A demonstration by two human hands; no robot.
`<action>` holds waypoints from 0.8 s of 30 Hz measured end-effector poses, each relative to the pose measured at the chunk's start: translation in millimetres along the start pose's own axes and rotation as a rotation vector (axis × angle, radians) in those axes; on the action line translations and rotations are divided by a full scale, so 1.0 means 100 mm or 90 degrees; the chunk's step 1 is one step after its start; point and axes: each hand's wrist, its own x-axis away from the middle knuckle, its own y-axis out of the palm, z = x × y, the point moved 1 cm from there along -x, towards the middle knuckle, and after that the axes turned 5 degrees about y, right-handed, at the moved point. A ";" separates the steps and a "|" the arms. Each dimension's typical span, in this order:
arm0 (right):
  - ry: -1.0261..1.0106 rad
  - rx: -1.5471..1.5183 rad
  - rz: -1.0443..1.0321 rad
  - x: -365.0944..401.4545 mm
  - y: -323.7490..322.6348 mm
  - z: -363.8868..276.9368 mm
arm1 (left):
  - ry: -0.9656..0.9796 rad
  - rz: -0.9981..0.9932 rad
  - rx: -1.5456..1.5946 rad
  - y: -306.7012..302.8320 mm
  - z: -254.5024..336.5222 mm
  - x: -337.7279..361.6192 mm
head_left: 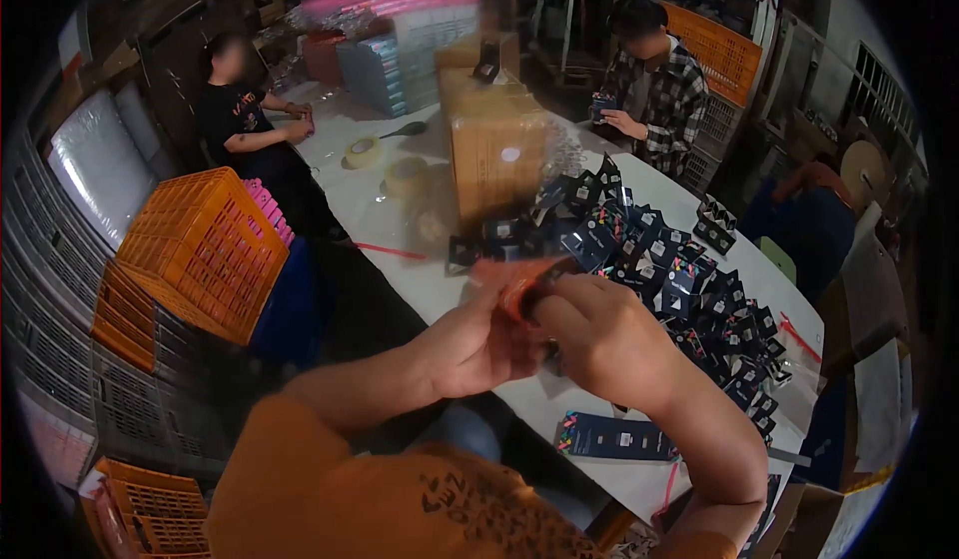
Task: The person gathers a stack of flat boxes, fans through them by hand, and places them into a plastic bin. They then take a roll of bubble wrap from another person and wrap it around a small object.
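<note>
Held up over the near table edge, my left hand (484, 347) curls around a blurred orange-red item (517, 294) with a dark part; I cannot tell its kind. My right hand (609, 339) bends over the same item from the right, its fingers closed on the dark end. Just beyond both hands spreads a heap of small dark printed cards (679, 289) with coloured patterns and white labels. A long dark printed card (617, 437) lies flat by the near edge, below my right wrist.
On the white table (400, 244) stand a cardboard box (494, 149), tape rolls (363, 151) and stacked packs (385, 69). A red strip (390, 251) lies left. Orange crates (205, 249) stand at the left. Two people (255, 134) work across the table, one holding a dark card.
</note>
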 end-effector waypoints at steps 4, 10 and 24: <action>0.067 -0.103 -0.032 -0.30 -0.12 0.18 | -0.045 0.210 -0.139 -0.20 0.23 -0.07; 0.124 -0.127 -0.083 -0.80 -0.05 0.49 | 0.135 0.260 -0.380 -0.59 0.58 -0.17; 0.467 -0.076 -0.283 -1.95 0.36 0.74 | 0.529 0.250 -0.681 -0.67 1.30 -0.65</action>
